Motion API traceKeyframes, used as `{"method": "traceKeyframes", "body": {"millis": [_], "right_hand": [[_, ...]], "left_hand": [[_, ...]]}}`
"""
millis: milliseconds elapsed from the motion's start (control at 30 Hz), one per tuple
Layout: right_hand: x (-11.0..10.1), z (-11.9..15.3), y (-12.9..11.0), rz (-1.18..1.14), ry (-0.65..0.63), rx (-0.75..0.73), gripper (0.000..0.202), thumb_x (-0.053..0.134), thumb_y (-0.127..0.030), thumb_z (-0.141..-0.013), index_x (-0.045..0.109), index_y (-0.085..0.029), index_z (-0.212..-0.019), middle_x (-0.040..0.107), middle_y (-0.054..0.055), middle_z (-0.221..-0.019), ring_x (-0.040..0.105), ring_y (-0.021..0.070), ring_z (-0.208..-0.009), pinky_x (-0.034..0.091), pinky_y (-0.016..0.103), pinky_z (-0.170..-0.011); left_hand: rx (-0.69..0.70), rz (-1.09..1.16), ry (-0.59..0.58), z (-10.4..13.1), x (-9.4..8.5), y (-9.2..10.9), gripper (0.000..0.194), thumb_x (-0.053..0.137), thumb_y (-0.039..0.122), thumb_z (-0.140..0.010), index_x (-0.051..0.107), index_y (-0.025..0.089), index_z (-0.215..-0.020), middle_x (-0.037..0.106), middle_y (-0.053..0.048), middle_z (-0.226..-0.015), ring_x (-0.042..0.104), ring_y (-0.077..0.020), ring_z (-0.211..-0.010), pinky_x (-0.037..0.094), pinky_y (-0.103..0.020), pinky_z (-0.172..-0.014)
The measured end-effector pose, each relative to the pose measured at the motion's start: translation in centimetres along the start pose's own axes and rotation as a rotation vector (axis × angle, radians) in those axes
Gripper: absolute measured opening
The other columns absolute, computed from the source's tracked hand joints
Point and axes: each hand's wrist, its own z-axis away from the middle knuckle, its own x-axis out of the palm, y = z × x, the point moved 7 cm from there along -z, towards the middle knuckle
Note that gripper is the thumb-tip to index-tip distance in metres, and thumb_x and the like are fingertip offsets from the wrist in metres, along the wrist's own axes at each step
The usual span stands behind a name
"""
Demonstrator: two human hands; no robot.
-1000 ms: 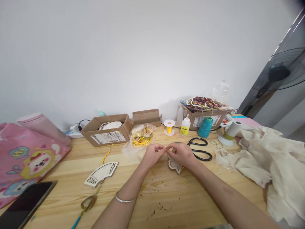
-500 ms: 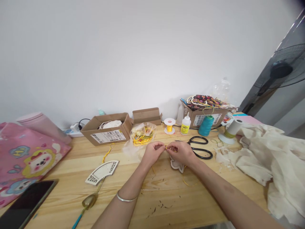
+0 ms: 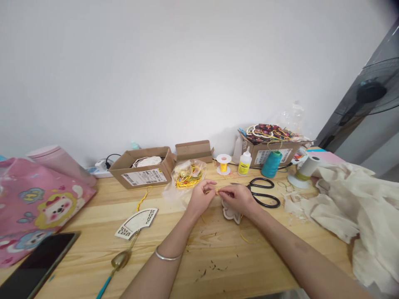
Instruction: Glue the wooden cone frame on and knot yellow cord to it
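My left hand (image 3: pixel 202 199) and my right hand (image 3: pixel 237 198) meet fingertip to fingertip above the wooden table (image 3: pixel 218 265). Between them both pinch a thin yellow cord (image 3: pixel 217 191); its finer detail is too small to make out. A pale wooden cutout with a wavy edge (image 3: pixel 231 214) hangs or lies just under my right hand, partly covered by it. More yellow cord trails down beside the cutout. Black-handled scissors (image 3: pixel 264 200) lie right of my right hand, their blades partly hidden behind it.
Behind my hands stand a bag of yellow cords (image 3: pixel 188 176), a yellow thread spool (image 3: pixel 223 165), a glue bottle (image 3: pixel 245 162) and a teal thread cone (image 3: pixel 271 165). Left lie a fan-shaped cutout (image 3: pixel 137 223), a spoon (image 3: pixel 121 260) and a phone (image 3: pixel 39 263). Cream cloth (image 3: pixel 370 216) covers the right.
The fingers of my left hand have lifted and spread a little, while its thumb and index stay at the cord. The view has shifted slightly.
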Motion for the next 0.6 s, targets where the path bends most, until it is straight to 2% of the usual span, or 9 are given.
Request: {"method": "traceKeyframes", "body": {"millis": [100,200,300,467,533,600], "right_hand": [[0.0,0.0,-0.1,-0.002,-0.002,-0.015,0.028,0.043,-0.031,-0.076,0.066,-0.021,-0.065,0.060,0.000,-0.058,0.045,0.0088,-0.051,0.026,0.020,-0.047],[0.3,-0.1,0.2,-0.066,-0.011,-0.004,0.029,0.043,-0.036,-0.076,0.067,-0.020,-0.069,0.058,0.000,-0.058,0.045,0.0090,-0.052,0.028,0.019,-0.048],[0.4,-0.3,0.9,-0.162,0.021,0.030,0.026,0.048,-0.038,-0.072,0.067,-0.020,-0.076,0.058,0.001,-0.062,0.046,0.0101,-0.054,0.031,0.020,-0.049],[0.1,-0.5,1.3,-0.242,0.110,0.110,0.019,0.054,-0.032,-0.063,0.065,-0.016,-0.066,0.049,0.001,-0.062,0.043,0.0107,-0.056,0.032,0.021,-0.050],[0.0,-0.6,1.2,-0.328,0.119,0.147,0.017,0.055,-0.031,-0.060,0.062,-0.015,-0.061,0.046,0.000,-0.063,0.041,0.0103,-0.056,0.032,0.022,-0.050],[-0.1,-0.5,0.8,-0.511,0.067,0.164,0.016,0.053,-0.030,-0.059,0.057,-0.015,-0.058,0.046,0.000,-0.065,0.041,0.0106,-0.057,0.033,0.023,-0.052]], "left_hand": [[0.011,0.008,-0.037,0.1,0.4,0.3,0.021,0.051,0.014,-0.064,0.051,0.014,-0.084,0.058,0.001,-0.061,0.055,-0.0104,-0.060,0.041,-0.021,-0.058],[0.019,0.023,-0.066,0.3,0.6,0.5,0.021,0.052,0.016,-0.065,0.050,0.015,-0.086,0.059,0.000,-0.063,0.057,-0.0117,-0.064,0.043,-0.023,-0.061],[0.021,0.025,-0.082,0.4,0.7,0.4,0.023,0.052,0.018,-0.066,0.050,0.015,-0.088,0.061,-0.001,-0.067,0.058,-0.0128,-0.066,0.044,-0.024,-0.063],[0.022,0.011,-0.120,0.6,1.1,0.3,0.022,0.052,0.017,-0.066,0.051,0.015,-0.088,0.061,-0.002,-0.070,0.058,-0.0128,-0.070,0.044,-0.024,-0.065],[0.013,0.015,-0.119,0.5,1.2,0.3,0.020,0.053,0.017,-0.065,0.051,0.015,-0.086,0.061,-0.002,-0.069,0.058,-0.0125,-0.069,0.044,-0.024,-0.066],[0.003,0.022,-0.100,0.4,1.0,0.3,0.020,0.054,0.016,-0.064,0.051,0.015,-0.084,0.060,-0.002,-0.067,0.058,-0.0124,-0.067,0.044,-0.024,-0.065]]}}
